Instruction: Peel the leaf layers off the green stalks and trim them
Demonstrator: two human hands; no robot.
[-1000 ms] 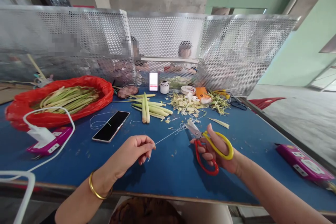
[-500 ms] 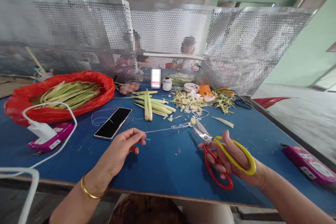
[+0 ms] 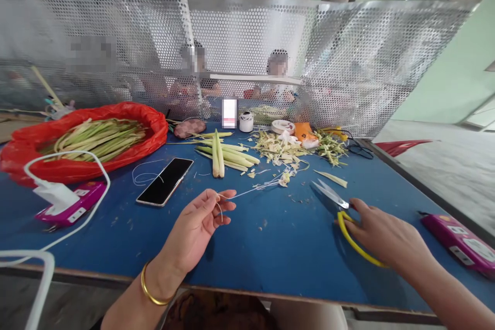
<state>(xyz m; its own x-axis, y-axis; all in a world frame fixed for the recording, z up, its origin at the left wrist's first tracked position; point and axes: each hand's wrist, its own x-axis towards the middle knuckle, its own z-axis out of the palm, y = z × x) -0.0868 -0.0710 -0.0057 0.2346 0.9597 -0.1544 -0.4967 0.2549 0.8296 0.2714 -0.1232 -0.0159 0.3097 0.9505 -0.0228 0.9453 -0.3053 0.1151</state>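
My left hand (image 3: 201, 221), a gold bangle at its wrist, pinches a thin white string (image 3: 247, 192) between thumb and forefinger. From there the string runs right to a small tangle beside some pale flower-like scraps (image 3: 284, 179). In my right hand (image 3: 381, 232) are the scissors (image 3: 330, 194), turned palm-down low over the table's right side. Their blades point up-left and stand slightly apart; one yellow handle loop shows, and the red one is hidden. Past my left hand, peeled green stalks (image 3: 228, 157) lie in a small pile, two of them across the others.
A phone (image 3: 165, 182) lies left of the stalks. Further left are a red bag (image 3: 154, 121) of long stalks and a purple power strip (image 3: 91, 198) with a white charger. Peelings (image 3: 278, 147) lie behind; another purple strip (image 3: 458, 240) sits right. People sit behind the perforated metal screen (image 3: 247, 36).
My right hand has moved right with the scissors and turned palm-down, away from the string. My left hand has shifted slightly right, still pinching the string.
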